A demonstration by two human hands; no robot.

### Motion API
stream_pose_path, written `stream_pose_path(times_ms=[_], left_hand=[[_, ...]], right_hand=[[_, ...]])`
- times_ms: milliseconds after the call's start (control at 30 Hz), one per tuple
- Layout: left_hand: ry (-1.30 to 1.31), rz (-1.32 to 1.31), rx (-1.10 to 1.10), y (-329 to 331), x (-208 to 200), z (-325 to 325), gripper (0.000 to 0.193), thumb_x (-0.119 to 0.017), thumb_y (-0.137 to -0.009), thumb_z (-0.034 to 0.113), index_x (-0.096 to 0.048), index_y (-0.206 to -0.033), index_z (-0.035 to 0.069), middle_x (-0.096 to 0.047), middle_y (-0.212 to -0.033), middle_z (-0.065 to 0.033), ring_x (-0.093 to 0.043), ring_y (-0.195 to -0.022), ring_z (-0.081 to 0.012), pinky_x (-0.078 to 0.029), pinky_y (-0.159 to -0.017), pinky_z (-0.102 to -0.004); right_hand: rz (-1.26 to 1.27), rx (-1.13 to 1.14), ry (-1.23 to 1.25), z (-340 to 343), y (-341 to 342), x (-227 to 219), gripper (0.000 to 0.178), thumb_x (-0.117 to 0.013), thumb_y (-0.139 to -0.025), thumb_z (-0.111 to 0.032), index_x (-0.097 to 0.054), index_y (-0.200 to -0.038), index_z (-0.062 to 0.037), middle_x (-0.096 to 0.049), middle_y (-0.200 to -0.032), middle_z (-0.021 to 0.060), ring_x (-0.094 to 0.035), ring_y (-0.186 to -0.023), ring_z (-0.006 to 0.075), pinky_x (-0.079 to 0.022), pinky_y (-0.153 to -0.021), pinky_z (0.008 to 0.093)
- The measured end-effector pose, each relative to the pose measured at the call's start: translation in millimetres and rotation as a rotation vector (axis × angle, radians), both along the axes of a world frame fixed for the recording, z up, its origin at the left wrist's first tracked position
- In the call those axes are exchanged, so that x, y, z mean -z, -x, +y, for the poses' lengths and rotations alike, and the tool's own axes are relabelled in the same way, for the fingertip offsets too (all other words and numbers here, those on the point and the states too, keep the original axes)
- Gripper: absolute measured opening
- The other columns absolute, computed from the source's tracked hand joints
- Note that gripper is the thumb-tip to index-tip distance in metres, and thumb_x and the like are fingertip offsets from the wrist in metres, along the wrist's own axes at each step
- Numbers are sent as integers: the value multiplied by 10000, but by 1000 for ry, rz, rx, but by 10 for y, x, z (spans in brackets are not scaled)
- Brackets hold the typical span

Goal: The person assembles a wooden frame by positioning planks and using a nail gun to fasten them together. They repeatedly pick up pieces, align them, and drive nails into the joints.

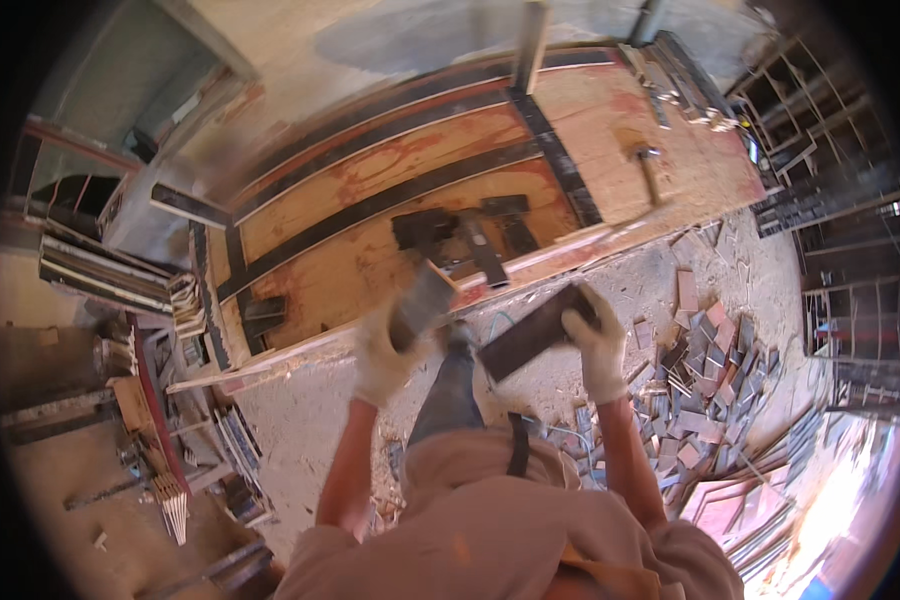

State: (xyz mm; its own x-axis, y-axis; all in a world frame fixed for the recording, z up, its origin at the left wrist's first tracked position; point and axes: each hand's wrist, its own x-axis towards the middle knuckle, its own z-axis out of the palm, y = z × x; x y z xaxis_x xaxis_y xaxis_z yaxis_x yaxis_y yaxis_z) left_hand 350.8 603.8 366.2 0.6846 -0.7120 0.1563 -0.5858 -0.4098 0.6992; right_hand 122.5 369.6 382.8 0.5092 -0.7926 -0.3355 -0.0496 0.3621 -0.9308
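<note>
Left hand [385, 350]: gloved, raised in front of the near long edge of the counter [670, 180]. Its grip is closed around a short grey metal piece [425, 298]. The long axis of this piece runs from the glove at lower left up toward the upper right, and its free end overlaps the counter's near edge in the view. The piece is blurred; its section cannot be told.

Right hand [598, 345]: gloved, held just off the same near edge, over the floor. Its grip is closed on the upper right end of a dark flat metal bar [532, 333]. The bar's long axis slopes from the glove down to the lower left, its free end pointing toward the person's leg. The two pieces stand apart, with a gap between their nearer ends.

Counter: a long reddish board, carrying long dark strips [370, 205] that run along its length and a crossing strip [560, 160] toward its far edge. A cluster of short dark offcuts [470, 240] lies just inside the near edge, directly beyond the hands. A hammer [648, 170] lies toward the right end, well apart from the hands.

Floor: sandy ground below the hands is open between the counter's near edge and the person's body. To the right, a heap of cut metal pieces [695, 390] crowds the floor near the right forearm. To the left, stacked metal sections [100, 275] stand beyond the counter's left end.
</note>
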Motion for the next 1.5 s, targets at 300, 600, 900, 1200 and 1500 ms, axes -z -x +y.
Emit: stream_pose_path(times_ms=[300,600,900,1200,1500], left_hand=[[-571,-555,-172,-2997,528,27,911,-801,-771,266,-363,-1540,51,-476,-1478,-194,-413,-1383,-402,-221,-1227,-540],[-371,-113,-234,-1046,1753,202,294,-632,-952,326,-676,-899,39,-678,-883,-200,-647,-850,-413,-488,-738,-530],[-445,-274,-349,-1037,2122,218,290,-605,-956,276,-602,-722,106,-643,-687,-145,-646,-628,-367,-489,-574,-511],[-786,-178,-349,-1116,2001,140,221,-597,-953,308,-699,-957,113,-729,-940,-116,-688,-902,-320,-524,-789,-483],[-592,-36,-441,-1644,1955,-1183,411,-717,-898,315,-659,-1256,120,-673,-1228,-196,-609,-1175,-410,-485,-1006,-504]], right_hand=[[479,-81,168,-1108,-2665,271,597,-757,-888,-309,-581,-1353,21,-713,-1085,175,-729,-931,247,-607,-740,375],[1139,-1076,452,36,-2978,1389,782,-734,-772,-582,-660,-1234,44,-721,-1108,258,-712,-1027,412,-566,-895,456],[1000,-1544,171,-1501,-2990,562,292,-783,-717,-304,-782,-889,-68,-747,-864,129,-730,-728,295,-576,-619,407],[1153,-1603,705,-2455,-2432,1182,391,-629,-794,-280,-774,-1028,-2,-744,-1020,247,-743,-951,380,-584,-834,455],[947,-1678,621,-3087,-2111,1471,478,-629,-856,-390,-730,-1043,38,-723,-1025,283,-717,-988,407,-564,-883,472]])
